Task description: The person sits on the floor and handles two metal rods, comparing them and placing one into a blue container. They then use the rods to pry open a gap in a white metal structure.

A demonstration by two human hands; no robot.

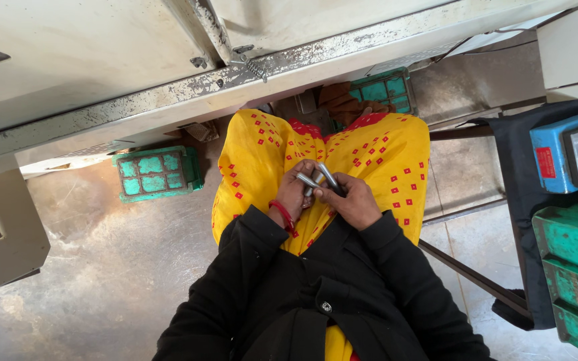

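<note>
I look down at my lap, which is covered in yellow cloth with red dots (262, 160). My left hand (296, 192), with a red bangle at the wrist, and my right hand (350, 200) rest together on it. Both hands close around a small bunch of short shiny metal rods (318, 176) that poke out between the fingers. Black jacket sleeves cover both of my arms (396, 267).
A worn metal machine bench (168, 87) runs across the top. Green plastic crates sit on the floor at the left (156, 173) and under the bench (384, 90). At the right stand a blue box (548, 160), green metal blocks (573, 267) and dark frame bars (469, 271).
</note>
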